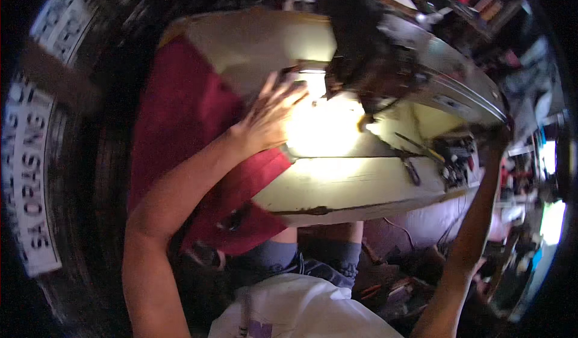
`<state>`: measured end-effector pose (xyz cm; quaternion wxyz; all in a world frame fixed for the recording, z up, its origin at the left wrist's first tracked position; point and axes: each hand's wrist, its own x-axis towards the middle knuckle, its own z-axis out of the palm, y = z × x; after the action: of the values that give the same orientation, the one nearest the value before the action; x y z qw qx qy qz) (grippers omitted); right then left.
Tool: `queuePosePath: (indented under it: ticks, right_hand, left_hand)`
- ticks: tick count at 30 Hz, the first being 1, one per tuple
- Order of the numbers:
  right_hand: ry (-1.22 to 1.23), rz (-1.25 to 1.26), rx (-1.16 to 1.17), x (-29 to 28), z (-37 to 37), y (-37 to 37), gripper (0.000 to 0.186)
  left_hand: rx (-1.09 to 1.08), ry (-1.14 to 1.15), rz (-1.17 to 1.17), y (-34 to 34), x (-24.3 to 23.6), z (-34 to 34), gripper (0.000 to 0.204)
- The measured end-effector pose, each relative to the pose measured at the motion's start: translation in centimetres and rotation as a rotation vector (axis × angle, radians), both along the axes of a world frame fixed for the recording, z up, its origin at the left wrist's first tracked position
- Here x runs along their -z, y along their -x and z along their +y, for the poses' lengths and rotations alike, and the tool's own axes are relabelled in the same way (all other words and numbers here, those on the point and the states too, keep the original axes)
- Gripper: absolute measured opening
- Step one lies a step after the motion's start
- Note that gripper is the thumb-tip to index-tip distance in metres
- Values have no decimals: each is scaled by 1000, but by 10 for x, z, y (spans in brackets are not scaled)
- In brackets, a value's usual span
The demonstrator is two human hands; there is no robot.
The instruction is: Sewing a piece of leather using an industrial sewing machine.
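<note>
A sewing machine [442, 52] stands on a pale worktable [355, 184], its lamp throwing a strong glare over the needle area. Maroon cloth [174, 109] lies across the table's left side and hangs over the front edge towards my lap. My left hand [268, 112] is stretched out beside the needle area, fingers apart, at the cloth's edge. Glare hides what lies under its fingertips. My right hand [495, 136] is at the machine's right end, where the handwheel would be; shadow and blur hide its fingers.
A thin tool with a dark handle [412, 172] lies right of the glare. Beside it, a small open box [460, 160] holds mixed small items. Cluttered shelves [481, 7] rise at the far right. Printed signs [36, 181] stand at the left.
</note>
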<state>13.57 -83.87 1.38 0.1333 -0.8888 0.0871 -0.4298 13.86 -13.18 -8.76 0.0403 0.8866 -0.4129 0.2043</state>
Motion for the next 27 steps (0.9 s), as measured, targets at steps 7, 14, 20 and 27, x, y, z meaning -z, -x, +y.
queuePosePath:
  ticks: [7,14,20,27]
  right_hand:
    - [243,-155,199,-57,147,55,43]
    - [419,482,305,-164,349,335,21]
    - [209,4,-46,-190,435,377,28]
    - [464,507,-675,-223,385,365,28]
  left_hand:
    - [-24,132,212,1,-16,-5,43]
    - [-112,503,410,-50,26,36,36]
    - [-304,364,426,-9,-75,93,33]
    - [-557,221,483,154,-96,173,36]
